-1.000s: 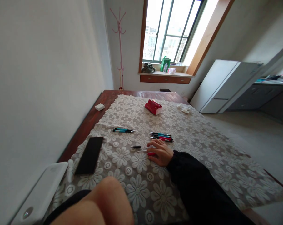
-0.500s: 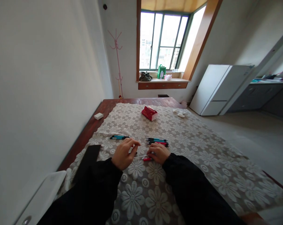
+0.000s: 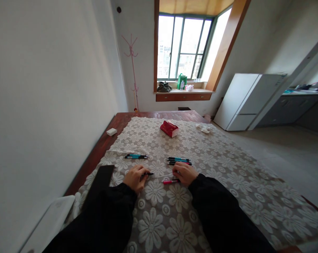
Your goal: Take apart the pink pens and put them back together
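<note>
Head-cam view down onto a wide, low tabletop (image 3: 114, 121) of dark red wood, mostly covered by a lace cloth (image 3: 227, 182) w/ white flower motifs. Landmark: the pink pen barrel (image 3: 171, 181), lying flat on the cloth near centre, long axis running left-right w/ a slight upward tilt to the right. The right hand (image 3: 185, 174) sits just right of and above the barrel, fingers curled down, fingertips at the right end of a thin white refill (image 3: 164, 175) that runs roughly parallel to the barrel, just above it; its grip looks pinched on that refill, but contact is too small to tell for sure. The left hand (image 3: 134, 178) is left of the barrel, a bit apart, grip closed around a short black pen piece (image 3: 147, 174) whose tip pokes out rightward, toward the refill's left end. So black piece, refill and barrel all lie along abt the same left-right line, between the two hands; right hand is nearer the barrel. Above the barrel, just past the right hand: a small bundle of black, teal and pink pens (image 3: 179, 161). Above-left of it, apart: two teal pens (image 3: 136, 156). Far above, toward the window: a red pouch (image 3: 169, 128). Far left of the barrel: a dark phone (image 3: 102, 175), partly hidden by the left sleeve.
</note>
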Motion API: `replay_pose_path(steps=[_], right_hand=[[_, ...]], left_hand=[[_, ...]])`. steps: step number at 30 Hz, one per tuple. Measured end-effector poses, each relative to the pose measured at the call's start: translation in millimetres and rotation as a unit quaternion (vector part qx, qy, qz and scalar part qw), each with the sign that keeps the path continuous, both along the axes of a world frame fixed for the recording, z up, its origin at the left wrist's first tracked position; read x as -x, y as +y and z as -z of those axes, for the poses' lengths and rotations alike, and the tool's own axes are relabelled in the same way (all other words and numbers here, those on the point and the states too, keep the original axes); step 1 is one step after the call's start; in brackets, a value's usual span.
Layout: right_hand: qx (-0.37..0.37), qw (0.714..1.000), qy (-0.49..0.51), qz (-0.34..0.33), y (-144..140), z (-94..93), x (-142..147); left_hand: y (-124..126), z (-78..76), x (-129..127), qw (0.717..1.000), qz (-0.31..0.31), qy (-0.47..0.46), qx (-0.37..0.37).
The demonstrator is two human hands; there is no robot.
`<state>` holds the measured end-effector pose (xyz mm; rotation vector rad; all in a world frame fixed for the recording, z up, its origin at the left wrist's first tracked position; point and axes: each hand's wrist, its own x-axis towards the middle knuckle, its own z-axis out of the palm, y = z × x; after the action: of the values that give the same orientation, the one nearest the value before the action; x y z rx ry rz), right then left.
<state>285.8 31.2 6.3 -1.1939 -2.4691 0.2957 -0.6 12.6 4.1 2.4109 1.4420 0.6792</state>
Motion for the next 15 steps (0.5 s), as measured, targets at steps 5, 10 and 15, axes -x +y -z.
replay_pose_path(steps=[5, 10, 15], right_hand=[[0.008, 1.000, -0.014, 0.001, 0, 0.5, 0], [0.010, 1.000, -0.021, 0.006, 0, -1.7, -2], [0.019, 1.000, -0.022, 0.013, 0, -3.8, -1]], left_hand=[[-2, -2.6, 5, 1.000, -0.006, 0.013, 0.002], [-6, -9.7, 3, 1.000, -0.001, 0.024, 0.006], [-9, -17.8, 2, 0.999, 0.019, 0.028, 0.017]])
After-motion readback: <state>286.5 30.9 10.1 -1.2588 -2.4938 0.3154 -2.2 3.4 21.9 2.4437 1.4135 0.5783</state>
